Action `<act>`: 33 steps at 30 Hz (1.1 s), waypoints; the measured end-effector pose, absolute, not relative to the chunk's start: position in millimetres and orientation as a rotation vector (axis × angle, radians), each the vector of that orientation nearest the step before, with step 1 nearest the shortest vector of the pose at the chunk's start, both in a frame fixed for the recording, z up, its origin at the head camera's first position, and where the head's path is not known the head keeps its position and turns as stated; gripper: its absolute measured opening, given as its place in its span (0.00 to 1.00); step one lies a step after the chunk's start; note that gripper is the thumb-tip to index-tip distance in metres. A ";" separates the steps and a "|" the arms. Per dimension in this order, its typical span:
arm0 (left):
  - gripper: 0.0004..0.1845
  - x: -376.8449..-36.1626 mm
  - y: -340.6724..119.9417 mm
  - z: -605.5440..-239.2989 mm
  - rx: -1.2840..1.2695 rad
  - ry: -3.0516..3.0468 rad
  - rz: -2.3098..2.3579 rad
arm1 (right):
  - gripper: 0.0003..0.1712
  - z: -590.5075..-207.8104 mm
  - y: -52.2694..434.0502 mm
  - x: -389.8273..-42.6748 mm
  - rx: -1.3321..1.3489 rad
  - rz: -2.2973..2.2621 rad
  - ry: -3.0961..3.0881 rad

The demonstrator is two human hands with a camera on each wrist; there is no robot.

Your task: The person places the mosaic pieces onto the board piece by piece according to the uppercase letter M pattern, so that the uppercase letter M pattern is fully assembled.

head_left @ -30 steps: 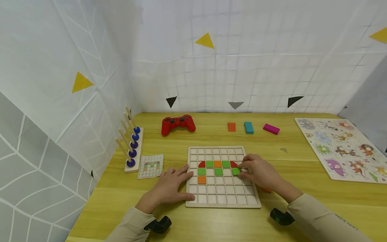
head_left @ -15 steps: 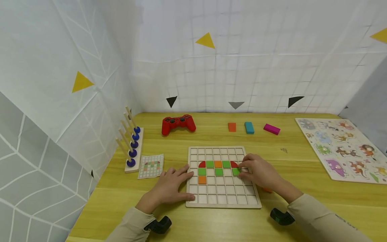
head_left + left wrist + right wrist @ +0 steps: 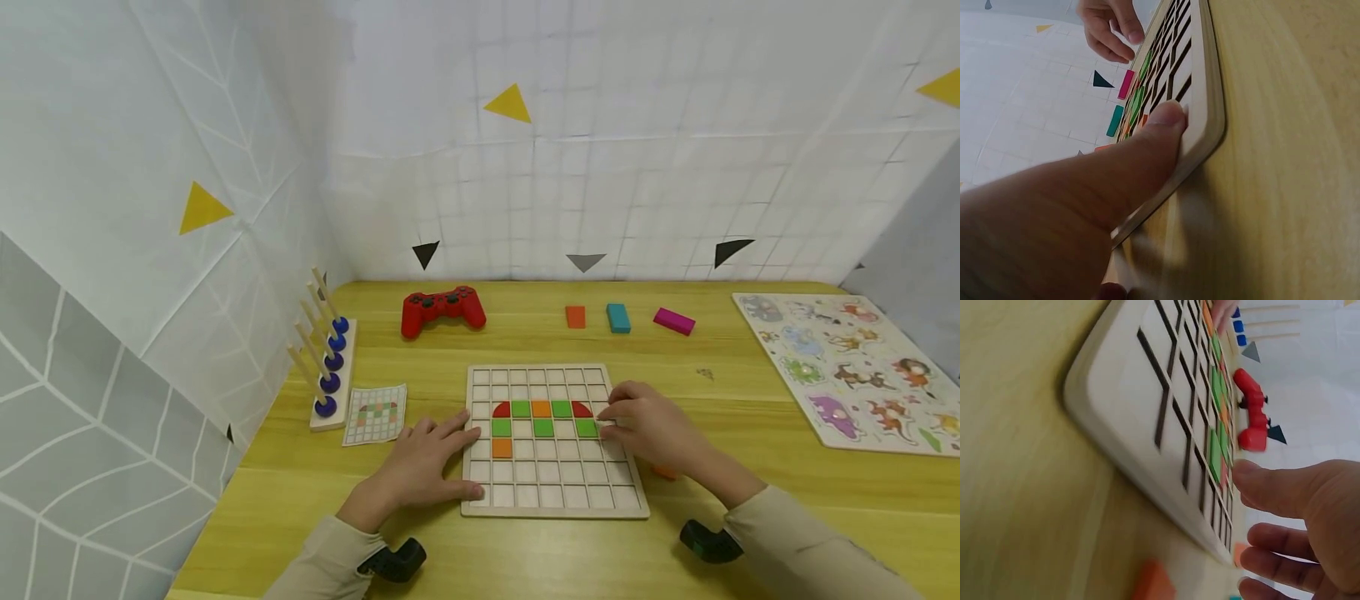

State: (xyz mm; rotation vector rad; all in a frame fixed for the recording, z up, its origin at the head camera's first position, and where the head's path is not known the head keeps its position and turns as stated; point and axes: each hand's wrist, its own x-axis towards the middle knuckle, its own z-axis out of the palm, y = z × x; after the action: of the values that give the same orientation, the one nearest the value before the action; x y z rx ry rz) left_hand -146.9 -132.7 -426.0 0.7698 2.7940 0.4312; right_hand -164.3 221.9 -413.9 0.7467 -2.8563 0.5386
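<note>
A wooden grid board (image 3: 557, 502) lies on the yellow table in front of me. It holds red, green and orange tiles in its upper rows, and one orange tile (image 3: 501, 447) sits lower left. My left hand (image 3: 467, 454) lies flat with its fingers on the board's left edge, and in the left wrist view its thumb (image 3: 1159, 130) presses on the frame (image 3: 1207, 106). My right hand (image 3: 606, 419) rests at the board's right side. Its fingertips touch the rightmost green tile (image 3: 587, 427). The right wrist view shows this hand's fingers (image 3: 1285, 487) loosely extended and holding nothing.
An orange tile (image 3: 663, 472) lies on the table beside my right wrist. At the back lie a red gamepad (image 3: 442, 308) and orange (image 3: 575, 316), teal (image 3: 617, 317) and magenta (image 3: 672, 320) blocks. An animal puzzle (image 3: 855, 371) lies right; a peg rack (image 3: 326, 358) and pattern card (image 3: 374, 412) stand left.
My right hand has slid slightly to the right, so more of the rightmost green tile shows. The left hand and the board have stayed put.
</note>
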 end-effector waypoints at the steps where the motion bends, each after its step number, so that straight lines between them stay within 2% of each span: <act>1: 0.43 -146.6 -132.6 -426.0 0.771 2.793 0.432 | 0.08 -412.4 226.5 -162.5 0.749 0.548 -2.854; 7: 0.43 -146.0 -133.4 -425.1 0.767 2.783 0.449 | 0.11 -408.8 266.9 -150.7 1.024 0.587 -2.824; 12: 0.43 -145.6 -134.7 -423.9 0.766 2.792 0.450 | 0.20 -412.6 288.6 -144.2 1.218 0.591 -2.822; 16: 0.43 -145.1 -134.3 -423.0 0.769 2.797 0.444 | 0.23 -417.6 292.4 -142.1 1.219 0.575 -2.815; 24: 0.43 -145.1 -132.9 -422.6 0.779 2.792 0.447 | 0.14 -423.8 296.4 -140.5 1.146 0.568 -2.763; 33: 0.43 -145.1 -133.0 -421.6 0.785 2.790 0.448 | 0.15 -428.2 307.4 -139.0 1.081 0.537 -2.771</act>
State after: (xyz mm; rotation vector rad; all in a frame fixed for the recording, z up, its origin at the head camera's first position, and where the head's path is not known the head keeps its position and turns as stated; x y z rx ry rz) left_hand -145.1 -133.0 -421.6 0.7848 2.7904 0.4482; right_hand -139.0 307.4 -428.2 1.0812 -2.7712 0.5366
